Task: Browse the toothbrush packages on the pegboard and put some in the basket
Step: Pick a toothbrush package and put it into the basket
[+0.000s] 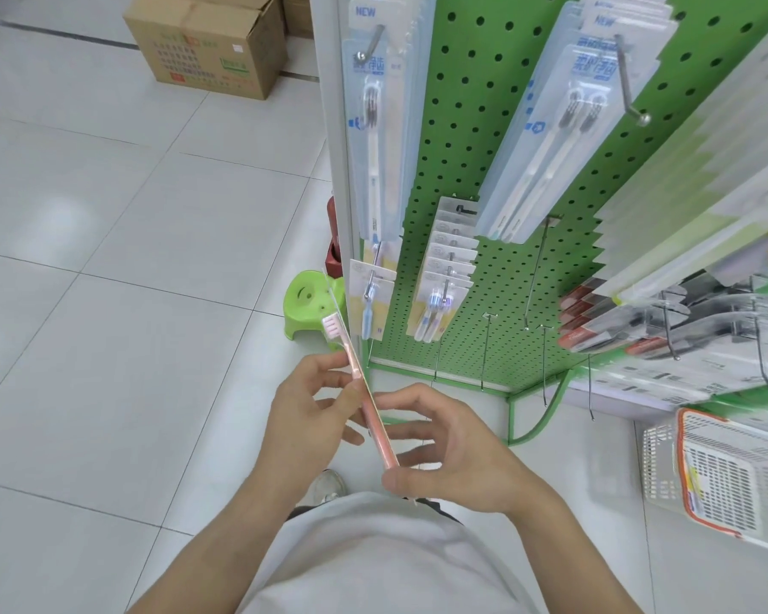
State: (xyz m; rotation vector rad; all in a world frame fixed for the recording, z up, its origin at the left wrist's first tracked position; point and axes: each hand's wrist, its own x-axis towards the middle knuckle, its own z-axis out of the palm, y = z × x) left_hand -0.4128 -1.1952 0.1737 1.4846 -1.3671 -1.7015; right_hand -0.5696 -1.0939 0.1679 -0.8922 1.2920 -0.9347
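Nearest: white shirt (373, 560) fills the bottom edge; both forearms rise from it, elbows cut off by the frame. One shoe (329, 485) shows below the hands, half hidden by the shirt.

Left hand (304, 407): fingers curled onto the near side of the toothbrush package (360, 383), thumb along its upper part. Right hand (444, 458): thumb and fingertips pinch the package's lower end; remaining fingers spread loosely. Package seen almost edge-on, tilted, pink brush head (330, 326) up beyond the left fingertips, handle running down between both hands. Printed face not readable from this angle.

Beyond the fingertips: green stool (307, 310) on the floor tiles (107, 259), partly hidden behind the package and the rack post. Green pegboard (471, 126) stands past that. 2 low hooks carry small toothbrush cards (440, 277); 2 higher hooks carry long clear packs (375, 126), text mostly blurred apart from "NEW". Several bare hooks (535, 268) hang to the right of the right hand's fingers. Right-side packs (683, 214) smeared, contents unclear.

Basket (723, 471): white, far right of the right hand, on the floor, cut off by the frame; holds at least 1 card-backed pack.

Farthest: cardboard box (205, 42), top left.
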